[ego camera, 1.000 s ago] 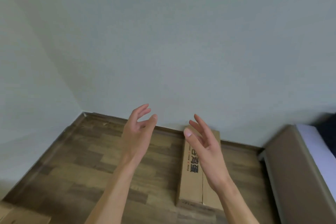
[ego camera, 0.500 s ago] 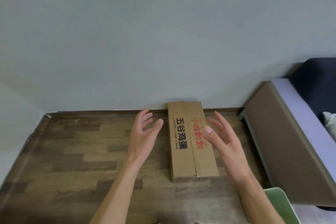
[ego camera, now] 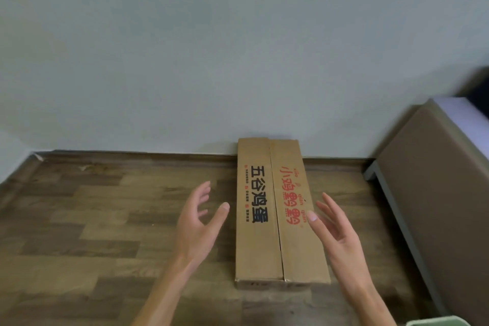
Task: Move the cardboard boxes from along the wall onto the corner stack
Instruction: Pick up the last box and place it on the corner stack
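A: Where is the box lying?

B: A long, flat brown cardboard box (ego camera: 277,222) is lying on the dark wood-plank floor (ego camera: 92,233), its far short end sitting against the pale grey wall (ego camera: 238,47). Two top flaps are meeting in a seam down its length; black characters are showing on the left flap, red ones on the right.

A: Hands?

B: The left hand (ego camera: 197,227) is hovering just beside the box's left long edge, palm facing inward, fingers (ego camera: 202,193) spread wide, gripping nothing. The right hand (ego camera: 337,230) is hanging over the right long edge, fingers likewise splayed and empty. Cannot tell whether its thumb is touching the cardboard.

A: Surroundings?

B: A brown upholstered bed frame (ego camera: 436,206) is standing to the right, apart from the box. A pale green rim (ego camera: 436,322) is poking in at the bottom right edge; cannot tell what it is.
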{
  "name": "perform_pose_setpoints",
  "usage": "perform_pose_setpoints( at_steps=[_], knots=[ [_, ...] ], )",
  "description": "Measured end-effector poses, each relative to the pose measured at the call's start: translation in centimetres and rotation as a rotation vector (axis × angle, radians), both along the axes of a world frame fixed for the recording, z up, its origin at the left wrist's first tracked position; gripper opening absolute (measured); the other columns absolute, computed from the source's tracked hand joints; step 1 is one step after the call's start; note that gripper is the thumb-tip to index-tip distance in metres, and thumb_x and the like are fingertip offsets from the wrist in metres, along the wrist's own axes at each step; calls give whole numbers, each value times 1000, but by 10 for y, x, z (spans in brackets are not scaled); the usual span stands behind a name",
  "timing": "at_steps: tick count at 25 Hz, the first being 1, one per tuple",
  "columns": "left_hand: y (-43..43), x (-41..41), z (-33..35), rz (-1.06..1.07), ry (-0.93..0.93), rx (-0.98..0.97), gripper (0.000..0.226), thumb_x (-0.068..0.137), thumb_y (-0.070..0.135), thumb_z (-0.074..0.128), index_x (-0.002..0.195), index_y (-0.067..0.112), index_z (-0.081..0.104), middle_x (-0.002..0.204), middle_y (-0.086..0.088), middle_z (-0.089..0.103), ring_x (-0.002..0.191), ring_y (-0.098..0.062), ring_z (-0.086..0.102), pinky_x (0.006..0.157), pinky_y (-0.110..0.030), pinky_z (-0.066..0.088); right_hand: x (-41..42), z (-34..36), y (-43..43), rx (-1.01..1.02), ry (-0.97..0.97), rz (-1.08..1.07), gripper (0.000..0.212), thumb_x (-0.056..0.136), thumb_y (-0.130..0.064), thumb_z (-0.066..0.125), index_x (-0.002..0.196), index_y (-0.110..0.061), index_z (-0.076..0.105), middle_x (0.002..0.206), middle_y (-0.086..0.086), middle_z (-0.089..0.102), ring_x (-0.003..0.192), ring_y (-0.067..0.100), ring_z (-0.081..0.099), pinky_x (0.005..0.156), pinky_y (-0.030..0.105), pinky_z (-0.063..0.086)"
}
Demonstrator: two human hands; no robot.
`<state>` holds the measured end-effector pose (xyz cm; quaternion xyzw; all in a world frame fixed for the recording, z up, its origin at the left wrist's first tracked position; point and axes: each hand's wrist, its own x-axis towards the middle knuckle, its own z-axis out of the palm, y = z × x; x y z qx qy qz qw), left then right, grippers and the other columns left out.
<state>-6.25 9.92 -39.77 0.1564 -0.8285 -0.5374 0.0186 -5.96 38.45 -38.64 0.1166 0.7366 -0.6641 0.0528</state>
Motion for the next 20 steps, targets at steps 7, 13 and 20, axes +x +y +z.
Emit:
perform_pose_setpoints(
  at_steps=[7,13,20],
  knots=[
    [41,10,-254,8,-188,62,108,82,63,84,170,41,25,175,13,29,155,-18,39,125,-49,37,-7,-252,46,215,-164,-12,91,88,-59,79,168,-36,42,169,-10,48,152,14,46,128,45,36],
    [39,-2,-362,6,-214,147,114,70,74,85,167,39,34,163,17,49,149,-12,49,121,-49,45,-11,-338,70,339,-87,-247,70,96,-41,80,160,-26,56,158,0,61,129,23,62,108,46,54],
    [54,8,-363,-43,-219,255,83,88,53,84,158,54,40,139,31,66,122,8,65,101,-22,53,-11,-337,78,104,-299,-67,45,101,-41,72,143,-46,56,134,-14,72,118,9,70,88,26,56]
  ],
)
